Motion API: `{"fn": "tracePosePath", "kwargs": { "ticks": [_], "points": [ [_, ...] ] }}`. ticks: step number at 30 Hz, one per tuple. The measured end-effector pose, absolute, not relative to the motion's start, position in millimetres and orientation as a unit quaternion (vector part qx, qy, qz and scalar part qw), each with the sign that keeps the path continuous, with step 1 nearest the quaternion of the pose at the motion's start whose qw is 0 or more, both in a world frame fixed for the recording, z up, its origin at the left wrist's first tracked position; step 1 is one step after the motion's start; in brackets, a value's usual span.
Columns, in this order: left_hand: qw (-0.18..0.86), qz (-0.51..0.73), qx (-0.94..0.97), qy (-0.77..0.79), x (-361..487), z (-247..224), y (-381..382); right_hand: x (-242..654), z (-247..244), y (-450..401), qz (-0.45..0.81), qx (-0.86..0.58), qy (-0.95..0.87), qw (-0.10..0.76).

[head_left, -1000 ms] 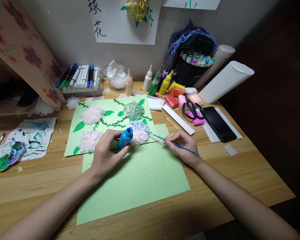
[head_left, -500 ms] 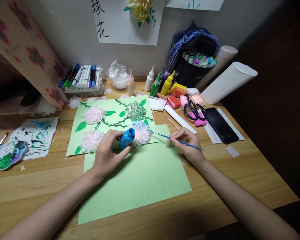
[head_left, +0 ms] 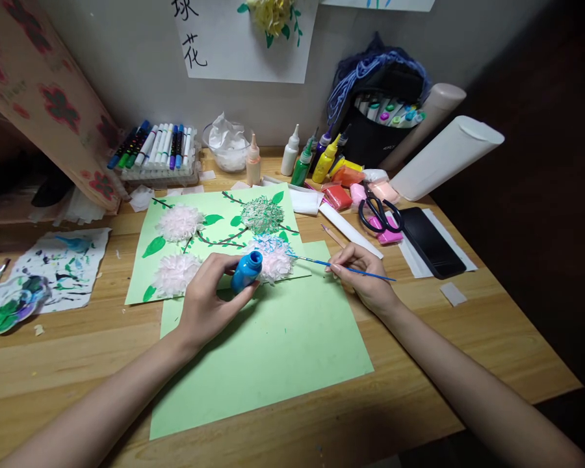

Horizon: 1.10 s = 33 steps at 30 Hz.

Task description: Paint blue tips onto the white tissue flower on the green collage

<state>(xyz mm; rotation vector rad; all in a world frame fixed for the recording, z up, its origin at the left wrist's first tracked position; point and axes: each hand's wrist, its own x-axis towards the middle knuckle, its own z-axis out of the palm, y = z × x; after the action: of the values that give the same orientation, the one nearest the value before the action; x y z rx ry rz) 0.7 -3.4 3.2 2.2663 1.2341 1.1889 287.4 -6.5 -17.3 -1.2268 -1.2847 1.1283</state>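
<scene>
A: Principal item, appearance?
B: Paintbrush [head_left: 316, 261]: slim, blue handle, metal ferrule, fine tip. Located at the right edge of the blue-tipped flower [head_left: 273, 261]; contact with the petals cannot be told. Flower ruffled, pale pink, blue along its far petals.
A: Companion piece?
B: Blue paint bottle [head_left: 244, 276], uncapped, just left of the flower.
A: Changes on record?
B: One second ago the tip lay over the flower's right-hand petals, handle sloping more steeply. Now the tip sits at the flower's edge, handle nearer level. Bottle much as before.
A: Orientation?
B: Brush: tip leftward, at the flower; long axis crosswise, butt end rightward and slightly nearer the person. Bottle: tilted, mouth upward, leaning toward the flower.
A: Hands?
B: Left hand [head_left: 209, 292], left of the flower: half curled, thumb and fingers around the bottle. Right hand [head_left: 370, 289], right of the flower: fingertips pinched together on the brush handle.
A: Surroundings?
B: Picture sheet [head_left: 209, 203], beneath the flower. Green-speckled flower [head_left: 262, 214], just beyond it. Plain green sheet [head_left: 268, 377], on its near side. Black phone [head_left: 433, 244], well to its right.
</scene>
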Motion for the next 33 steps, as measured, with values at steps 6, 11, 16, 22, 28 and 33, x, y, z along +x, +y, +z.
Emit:
{"fn": "tracePosePath", "kwargs": {
  "ticks": [6,11,16,22,28,33],
  "points": [
    [0.147,0.412,0.789,0.431,0.6,3.9,-3.0,289.9,-19.5,-2.7,0.480,-0.508,-0.525,0.486],
    [0.147,0.411,0.789,0.432,1.1,4.0,-3.2,290.3,-18.1,-1.0,0.491,-0.509,-0.520,0.479],
    [0.144,0.411,0.788,0.434,1.4,4.1,-3.2,289.6,-15.0,1.0,0.487,-0.518,-0.519,0.474],
    [0.143,0.413,0.790,0.431,1.5,4.5,-3.2,289.6,-14.5,2.2,0.495,-0.514,-0.519,0.469],
    [0.141,0.414,0.791,0.429,1.1,3.6,-3.1,291.8,-14.6,1.6,0.504,-0.508,-0.518,0.470],
    [0.141,0.409,0.791,0.432,1.3,4.3,-3.2,294.6,-14.6,0.6,0.495,-0.510,-0.519,0.474]
  ]
}}
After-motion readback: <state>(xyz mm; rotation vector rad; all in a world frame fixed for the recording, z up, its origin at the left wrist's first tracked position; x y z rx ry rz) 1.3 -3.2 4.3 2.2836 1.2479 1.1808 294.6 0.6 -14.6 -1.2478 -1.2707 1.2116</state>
